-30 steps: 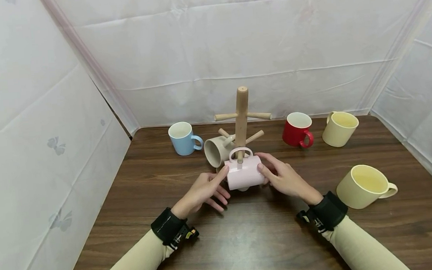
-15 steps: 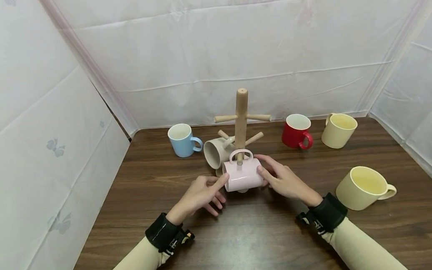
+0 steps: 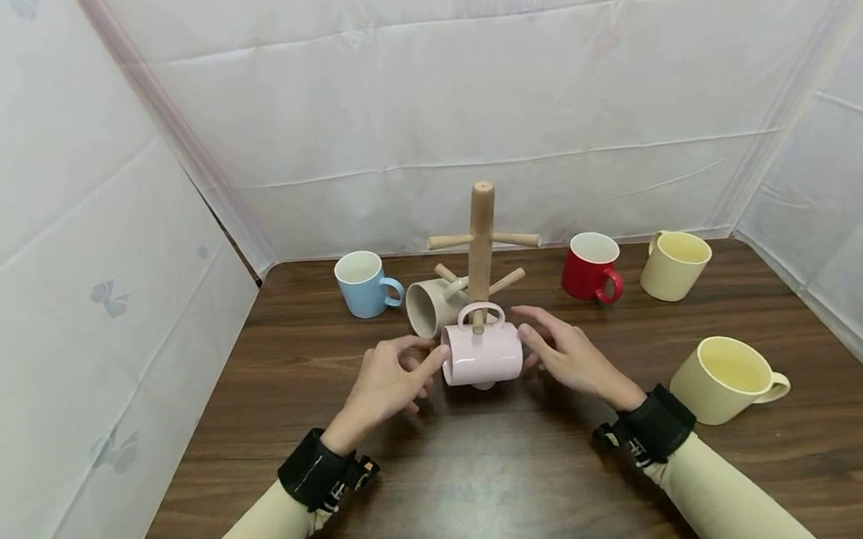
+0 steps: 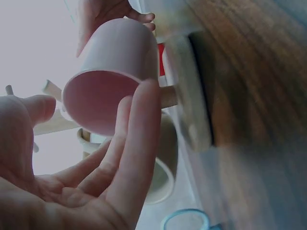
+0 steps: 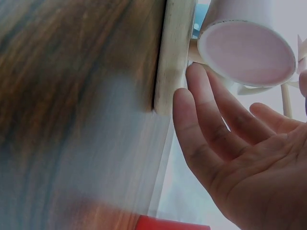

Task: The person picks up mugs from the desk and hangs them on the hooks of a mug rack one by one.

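Note:
A pink mug (image 3: 485, 357) hangs sideways by its handle on a front peg of the wooden mug rack (image 3: 481, 253). At its open end is my left hand (image 3: 382, 381), fingertips right at the rim. In the left wrist view the thumb (image 4: 41, 109) stands off from the mug and the fingers are extended. My right hand (image 3: 576, 361) is beside the mug's base with loosely spread fingers. The right wrist view has those fingers (image 5: 230, 117) next to the base, not wrapped round it. Behind, a beige mug (image 3: 448, 309) hangs tilted on another peg.
On the table (image 3: 476, 483), a light blue mug (image 3: 364, 295) stands left of the rack. A red mug (image 3: 582, 276) and a yellow mug (image 3: 672, 273) stand back right; another yellow mug (image 3: 706, 388) is nearer, by the right forearm. White sheeting (image 3: 419, 95) encloses the back and sides.
My left hand has drawn back slightly to the left. The right thumb has come off the mug's base. The pink mug has shifted a little left and stays on its peg.

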The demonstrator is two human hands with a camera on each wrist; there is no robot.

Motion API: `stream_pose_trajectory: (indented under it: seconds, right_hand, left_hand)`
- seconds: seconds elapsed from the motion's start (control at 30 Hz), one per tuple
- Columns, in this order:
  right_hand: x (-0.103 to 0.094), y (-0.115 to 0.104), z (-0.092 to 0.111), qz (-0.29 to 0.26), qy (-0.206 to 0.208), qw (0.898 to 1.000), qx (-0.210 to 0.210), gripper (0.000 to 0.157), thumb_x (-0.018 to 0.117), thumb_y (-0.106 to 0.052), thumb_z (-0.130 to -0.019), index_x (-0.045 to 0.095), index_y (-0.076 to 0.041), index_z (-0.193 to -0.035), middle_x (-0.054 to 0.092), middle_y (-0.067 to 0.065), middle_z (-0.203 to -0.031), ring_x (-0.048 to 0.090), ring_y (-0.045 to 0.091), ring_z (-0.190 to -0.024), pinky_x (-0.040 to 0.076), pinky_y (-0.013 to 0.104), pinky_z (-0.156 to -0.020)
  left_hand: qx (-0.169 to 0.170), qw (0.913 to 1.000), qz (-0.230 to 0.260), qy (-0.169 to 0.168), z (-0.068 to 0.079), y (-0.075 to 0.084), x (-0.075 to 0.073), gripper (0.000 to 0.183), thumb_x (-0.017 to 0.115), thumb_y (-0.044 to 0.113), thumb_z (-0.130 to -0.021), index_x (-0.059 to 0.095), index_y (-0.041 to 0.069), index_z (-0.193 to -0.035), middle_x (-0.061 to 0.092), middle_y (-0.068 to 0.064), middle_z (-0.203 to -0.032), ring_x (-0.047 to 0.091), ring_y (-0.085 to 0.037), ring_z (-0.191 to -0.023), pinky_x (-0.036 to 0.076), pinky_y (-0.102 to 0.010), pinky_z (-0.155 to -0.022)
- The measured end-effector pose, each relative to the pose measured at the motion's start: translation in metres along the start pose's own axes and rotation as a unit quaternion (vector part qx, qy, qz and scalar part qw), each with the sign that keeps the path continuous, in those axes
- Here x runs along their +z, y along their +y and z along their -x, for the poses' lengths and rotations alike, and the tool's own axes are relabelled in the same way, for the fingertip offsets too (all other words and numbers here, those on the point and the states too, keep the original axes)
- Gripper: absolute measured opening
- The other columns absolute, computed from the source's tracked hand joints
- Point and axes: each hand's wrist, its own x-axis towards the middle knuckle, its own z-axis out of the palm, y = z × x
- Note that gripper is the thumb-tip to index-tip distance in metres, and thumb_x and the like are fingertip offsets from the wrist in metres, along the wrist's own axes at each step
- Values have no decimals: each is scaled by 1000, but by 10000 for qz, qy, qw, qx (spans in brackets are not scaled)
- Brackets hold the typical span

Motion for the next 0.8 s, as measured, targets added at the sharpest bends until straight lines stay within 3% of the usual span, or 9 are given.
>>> stream_pose_trajectory:
  seconds: [0.13, 0.27, 0.5, 0.63, 0.8]
  right_hand:
    - [-7, -3, -5, 145, 153, 9997, -135, 44, 48, -37, -96, 43, -21, -137, 67, 6, -92, 63, 22, -69, 53, 37, -61]
    - [-14, -6, -13, 254, 303, 9989, -233, 45, 50, -37, -96, 43, -20, -137, 66, 9, -101, 64, 20, -70, 54, 36, -66]
    - [-20, -16, -27, 422, 689, 9965, -223, 50, 55, -34, -93, 40, -19, -138, 66, 4, -102, 62, 8, -67, 55, 37, -68]
    - [-21, -17, -33, 420, 828, 9955, -206, 51, 57, -34, -92, 40, -20, -138, 66, 6, -104, 64, 15, -70, 55, 37, -66]
    - [-21, -17, -37, 415, 974, 9941, -220, 48, 57, -33, -92, 42, -23, -137, 65, 7, -105, 65, 21, -71, 55, 36, -63]
  left_hand:
    - [586, 9958, -319, 621, -2, 8, -6, 47, 58, 57, -83, 63, 20, -111, 61, 4, -60, 56, -17, -45, 49, -34, -38]
    - [1140, 9863, -317, 1148, -6, 19, -14, 42, 60, 52, -84, 65, 18, -107, 59, 5, -60, 53, -11, -41, 47, -32, -37]
    - [2054, 9596, -172, 1914, -14, 45, -25, 34, 65, 42, -85, 65, 19, -110, 65, 7, -77, 58, -7, -53, 48, -27, -41]
    - [2538, 9442, 72, 2097, -20, 60, -29, 34, 66, 35, -85, 63, 17, -114, 66, 6, -89, 60, -7, -60, 50, -27, -45]
    - [2945, 9333, 620, 1961, -20, 87, -33, 33, 66, 20, -86, 61, 4, -116, 66, -7, -99, 63, -19, -65, 54, -31, -54]
